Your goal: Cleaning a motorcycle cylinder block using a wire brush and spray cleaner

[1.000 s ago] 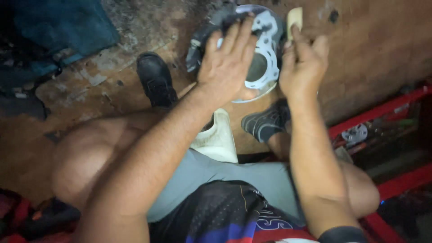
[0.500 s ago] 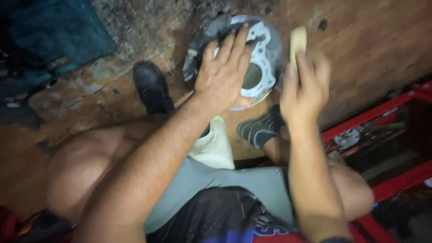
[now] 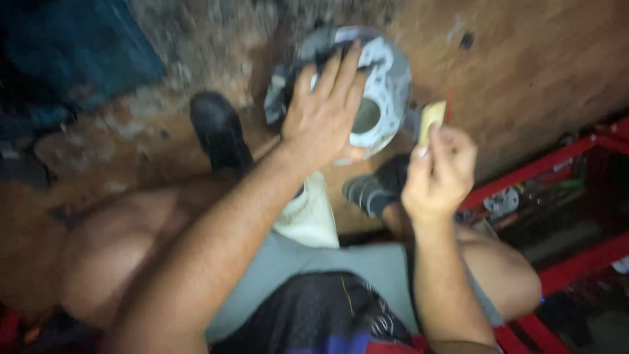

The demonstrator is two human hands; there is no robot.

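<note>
My left hand [image 3: 324,115] lies spread over a round grey metal disc [image 3: 388,85] with a centre hole and several cut-outs, gripping its edge; the disc rests on the brown floor [image 3: 524,72] between my feet. A dark rag [image 3: 288,85] lies under the hand on the disc's left side. My right hand [image 3: 439,174] is raised just to the right of the disc and pinches a small pale yellowish rectangular piece [image 3: 431,120] between thumb and fingers. The view is blurred by motion.
My knees and grey shorts fill the lower view, with a black shoe [image 3: 219,134] to the left and a dark shoe [image 3: 380,187] below the disc. A red metal frame [image 3: 557,164] holding small parts stands at the right. A blue cloth [image 3: 78,59] lies upper left.
My right hand has lifted off the disc's right edge and drawn back toward me with the pale piece. The left hand stays on the disc. The view shifted.
</note>
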